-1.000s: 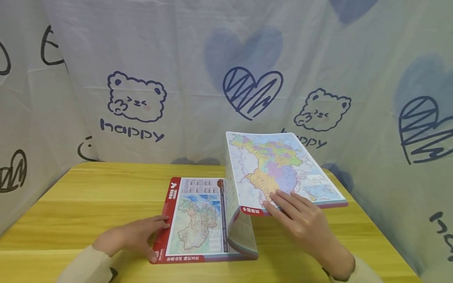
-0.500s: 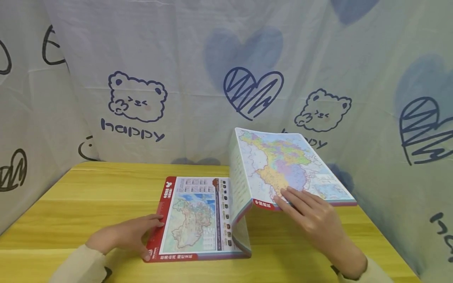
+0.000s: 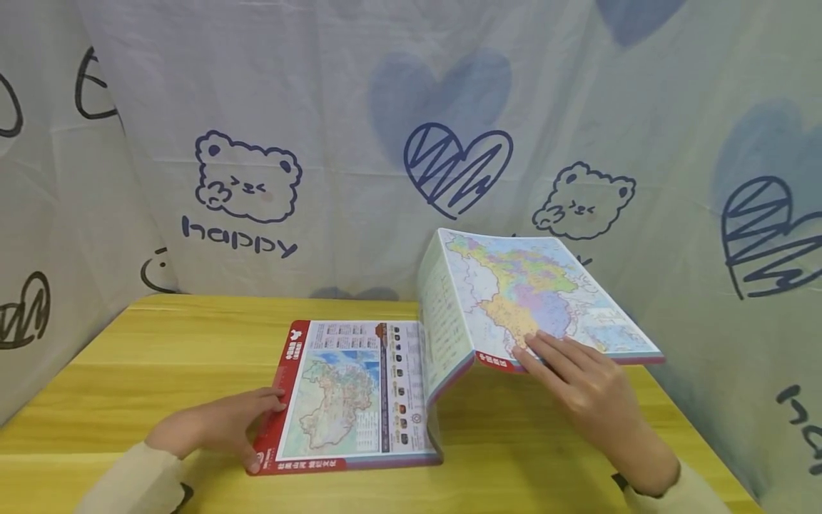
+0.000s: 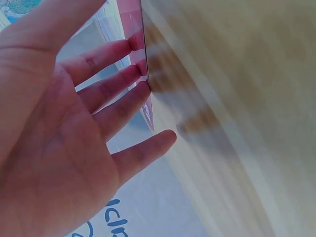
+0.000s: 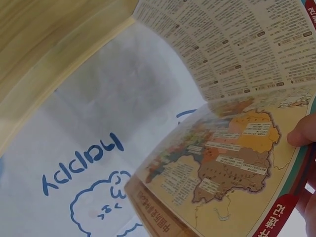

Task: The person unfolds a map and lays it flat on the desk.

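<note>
A folding map lies partly unfolded on the table, its flat left panel [image 3: 340, 400] bordered in red. The middle panel [image 3: 443, 321] slopes up to a raised right panel [image 3: 536, 296] bearing a coloured map. My left hand [image 3: 218, 425] touches the red left edge with extended fingers, the thumb at the near corner. In the left wrist view, several fingertips meet the red border [image 4: 131, 19]. My right hand [image 3: 587, 385] pinches the raised panel's near edge, fingers on top. The right wrist view shows the thumb [image 5: 303, 132] against the printed underside [image 5: 234, 153].
The yellow wood-grain table [image 3: 154, 357] extends around the map. Behind it hangs a pale curtain [image 3: 347, 143] with bear and heart drawings, also closing both sides. The raised panel's far edge stands in front of the curtain.
My right hand has moved right and slightly up with the raised panel. My left hand and the left panel have slid left, and the fold between has opened, exposing more print.
</note>
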The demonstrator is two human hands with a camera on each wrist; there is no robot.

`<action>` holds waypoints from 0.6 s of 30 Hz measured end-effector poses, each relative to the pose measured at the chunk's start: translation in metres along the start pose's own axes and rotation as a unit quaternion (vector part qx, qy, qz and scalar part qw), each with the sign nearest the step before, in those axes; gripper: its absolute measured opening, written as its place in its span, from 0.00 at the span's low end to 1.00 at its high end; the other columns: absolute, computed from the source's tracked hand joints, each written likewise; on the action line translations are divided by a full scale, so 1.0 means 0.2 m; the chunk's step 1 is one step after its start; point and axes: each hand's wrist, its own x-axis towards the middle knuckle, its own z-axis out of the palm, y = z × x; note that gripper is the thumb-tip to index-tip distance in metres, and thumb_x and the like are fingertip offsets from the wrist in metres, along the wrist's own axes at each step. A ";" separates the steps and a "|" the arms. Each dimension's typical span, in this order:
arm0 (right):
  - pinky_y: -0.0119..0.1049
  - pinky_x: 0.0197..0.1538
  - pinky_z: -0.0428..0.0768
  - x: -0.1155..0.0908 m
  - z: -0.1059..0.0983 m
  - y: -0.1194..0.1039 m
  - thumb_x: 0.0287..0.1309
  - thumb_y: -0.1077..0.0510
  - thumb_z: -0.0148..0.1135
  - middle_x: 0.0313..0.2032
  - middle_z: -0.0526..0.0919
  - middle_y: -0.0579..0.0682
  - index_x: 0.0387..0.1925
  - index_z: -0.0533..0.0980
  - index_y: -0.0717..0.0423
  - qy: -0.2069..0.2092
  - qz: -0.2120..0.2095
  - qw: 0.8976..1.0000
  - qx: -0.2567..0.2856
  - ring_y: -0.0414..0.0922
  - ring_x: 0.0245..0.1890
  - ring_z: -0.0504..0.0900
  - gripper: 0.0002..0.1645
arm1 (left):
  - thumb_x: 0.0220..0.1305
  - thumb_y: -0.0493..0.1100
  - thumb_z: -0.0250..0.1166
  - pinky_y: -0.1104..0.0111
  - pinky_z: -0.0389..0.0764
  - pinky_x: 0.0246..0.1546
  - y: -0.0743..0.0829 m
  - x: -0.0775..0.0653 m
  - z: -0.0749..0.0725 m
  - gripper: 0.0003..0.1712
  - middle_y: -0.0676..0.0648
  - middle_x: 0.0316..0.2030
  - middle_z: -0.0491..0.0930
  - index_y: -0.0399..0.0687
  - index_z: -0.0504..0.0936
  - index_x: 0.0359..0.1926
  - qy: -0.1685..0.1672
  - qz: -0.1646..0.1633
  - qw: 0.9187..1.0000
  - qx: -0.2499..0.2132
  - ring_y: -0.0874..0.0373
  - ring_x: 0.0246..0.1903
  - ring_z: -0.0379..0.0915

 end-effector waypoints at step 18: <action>0.52 0.34 0.81 -0.06 -0.01 0.06 0.75 0.60 0.40 0.41 0.86 0.57 0.43 0.83 0.61 0.002 -0.002 1.000 -0.005 0.56 0.38 0.84 0.22 | 0.35 0.44 0.82 0.37 0.59 0.60 -0.06 -0.03 -0.05 0.50 0.31 0.64 0.62 0.34 0.70 0.61 0.005 -0.020 1.000 -0.007 0.33 0.60 0.58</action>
